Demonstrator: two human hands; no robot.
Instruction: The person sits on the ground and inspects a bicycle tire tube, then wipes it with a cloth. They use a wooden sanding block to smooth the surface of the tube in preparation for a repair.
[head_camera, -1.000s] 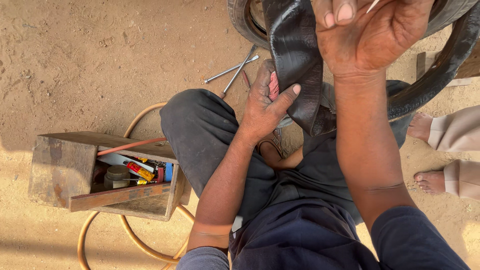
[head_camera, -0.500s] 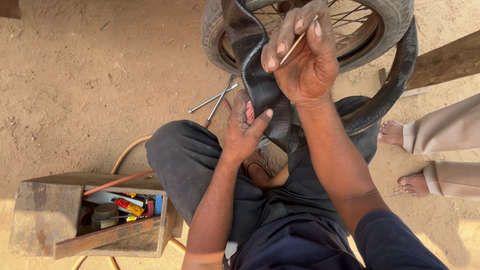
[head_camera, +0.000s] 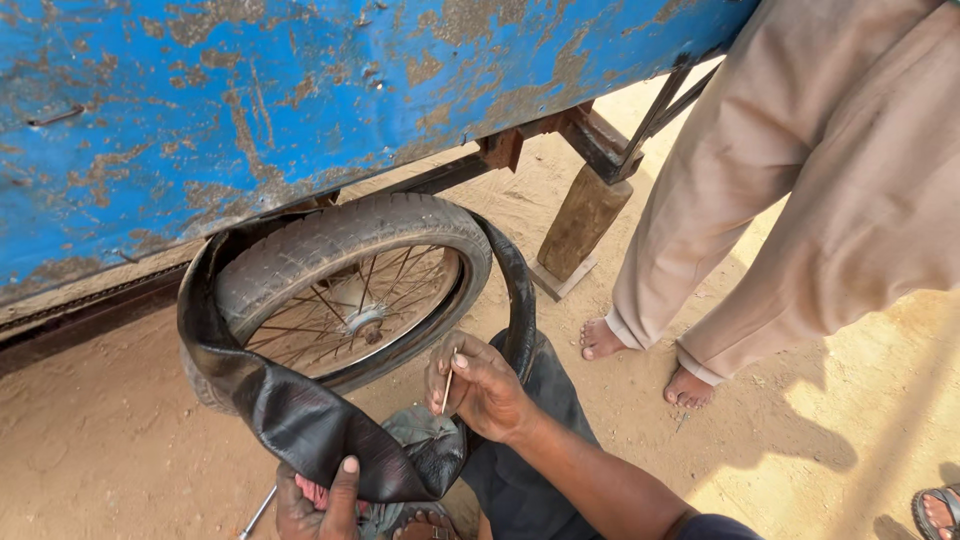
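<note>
A: What's around my hands?

B: A blue cart body (head_camera: 300, 90) above, its spoked wheel (head_camera: 345, 290) just beyond them, sandy ground (head_camera: 800, 440) below, and a bystander's bare feet (head_camera: 640, 360) off to my right.

A: And the tube?

B: The black inner tube (head_camera: 300, 420) loops over the wheel. My left hand (head_camera: 320, 500) clamps its fold; my right hand (head_camera: 480, 385) pinches a thin stick (head_camera: 447, 385). I'd keep the rubber taut and probe gently.

Inner tube (head_camera: 300, 420) draped around the wheel (head_camera: 345, 285) — cart body (head_camera: 300, 90) behind and above. Wooden prop (head_camera: 583, 222) right of the wheel, a standing person's bare feet (head_camera: 640, 362) further right on the ground.
</note>
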